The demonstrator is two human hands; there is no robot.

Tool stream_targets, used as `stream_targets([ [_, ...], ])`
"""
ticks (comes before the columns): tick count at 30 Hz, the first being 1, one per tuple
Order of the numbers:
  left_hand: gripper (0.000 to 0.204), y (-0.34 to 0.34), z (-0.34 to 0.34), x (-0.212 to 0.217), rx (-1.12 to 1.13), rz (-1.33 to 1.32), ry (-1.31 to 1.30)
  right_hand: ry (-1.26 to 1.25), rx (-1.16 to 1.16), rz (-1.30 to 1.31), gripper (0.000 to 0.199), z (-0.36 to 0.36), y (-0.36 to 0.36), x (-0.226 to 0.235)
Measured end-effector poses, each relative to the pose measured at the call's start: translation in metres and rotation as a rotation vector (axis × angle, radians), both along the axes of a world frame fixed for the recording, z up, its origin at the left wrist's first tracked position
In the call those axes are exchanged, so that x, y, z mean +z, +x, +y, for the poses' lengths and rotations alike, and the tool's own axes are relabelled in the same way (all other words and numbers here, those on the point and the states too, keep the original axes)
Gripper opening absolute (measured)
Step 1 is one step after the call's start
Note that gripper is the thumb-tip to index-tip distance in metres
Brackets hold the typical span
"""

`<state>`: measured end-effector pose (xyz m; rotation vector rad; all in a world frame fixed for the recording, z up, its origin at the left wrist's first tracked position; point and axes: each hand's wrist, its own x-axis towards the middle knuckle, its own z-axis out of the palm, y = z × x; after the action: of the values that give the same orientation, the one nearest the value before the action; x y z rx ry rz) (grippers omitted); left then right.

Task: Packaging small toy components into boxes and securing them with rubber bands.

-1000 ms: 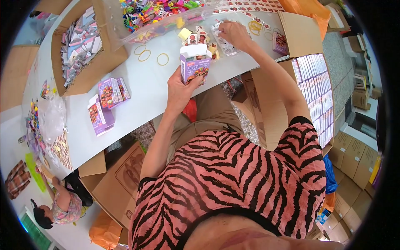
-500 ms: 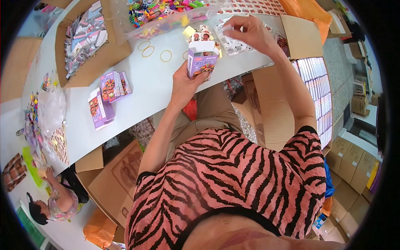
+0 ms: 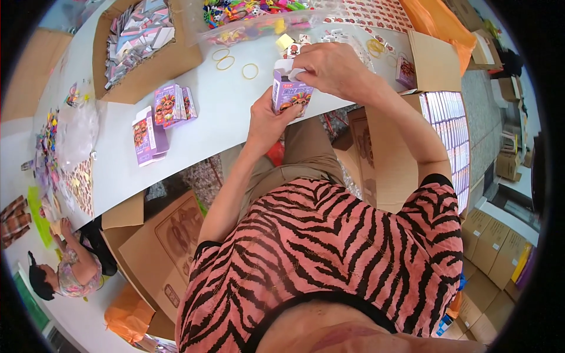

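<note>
My left hand is wrapped round a small purple printed box, held upright above the near edge of the table with its top flaps raised. At the box's mouth, my right hand is closed in a pinch on a small white packet, partly hidden by the fingers and flaps. Just beyond the hands lie small printed cards and yellow pieces. To the left on the white table rest a stack of purple boxes and an opened purple box.
A carton of small flat pieces stands far left, beside a clear tub of colourful trinkets. Rubber bands lie between. At right, a carton holds rows of packed boxes. Another person sits at lower left.
My right hand has come down and left from above the white packets to the box's opening. The box stays in my left hand. The view has shifted slightly.
</note>
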<state>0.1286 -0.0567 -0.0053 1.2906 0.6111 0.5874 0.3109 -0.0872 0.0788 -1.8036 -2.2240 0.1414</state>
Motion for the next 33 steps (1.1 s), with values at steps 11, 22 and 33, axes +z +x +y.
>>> stream_targets([
  [11,0.033,-0.014,0.0,0.013,0.007,-0.085,-0.082,-0.069,0.086,0.288,0.017,-0.003,-0.014,0.014],
  [22,0.039,-0.029,0.0,0.024,0.075,-0.2,-0.128,0.249,-0.093,0.721,0.03,-0.019,-0.017,0.004],
  [33,0.06,-0.03,-0.006,0.033,0.243,-0.184,0.152,0.082,-0.062,1.118,0.029,-0.028,-0.051,-0.015],
])
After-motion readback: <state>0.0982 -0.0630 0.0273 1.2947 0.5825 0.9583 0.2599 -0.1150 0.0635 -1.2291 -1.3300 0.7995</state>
